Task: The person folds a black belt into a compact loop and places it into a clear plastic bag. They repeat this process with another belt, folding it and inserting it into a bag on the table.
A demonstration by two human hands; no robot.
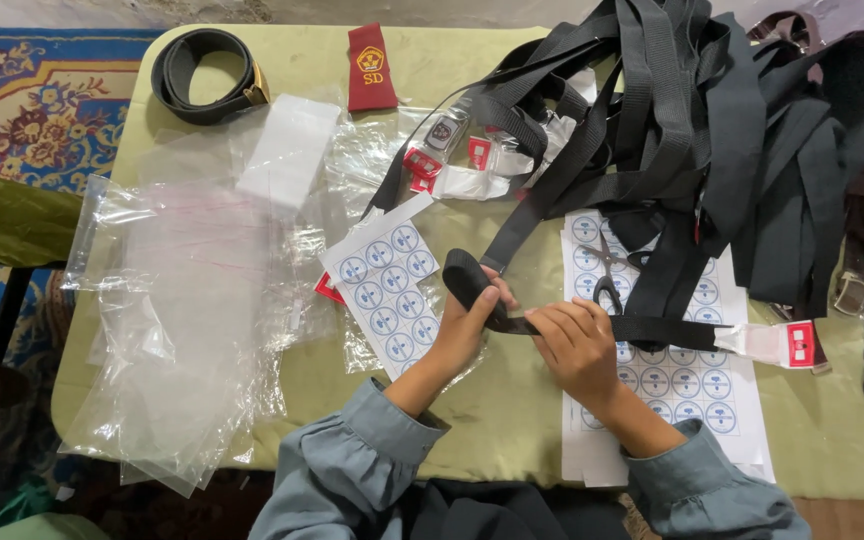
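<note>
Left hand (pixel 467 325) clenched around rolled end of black strap (pixel 652 328), thumb on top of roll. Right hand (pixel 577 345) at 3 o'clock of left, fingers (pixel 562 318) pinching flat run of same strap. Strap lying across sticker sheet (pixel 692 385) on counter (pixel 512 410), ending in white-and-red tag (pixel 782 343) at 3 o'clock. Scissors (pixel 607 270) just beyond right hand at 12 o'clock. Second sticker sheet (pixel 387 285) at 10 o'clock of left hand. Clear plastic bags (pixel 182 310) at 9 o'clock. Heap of black straps (pixel 692 130) at 1 o'clock. Coiled belt (pixel 207 75) and red badge (pixel 370 68) at far edge.
</note>
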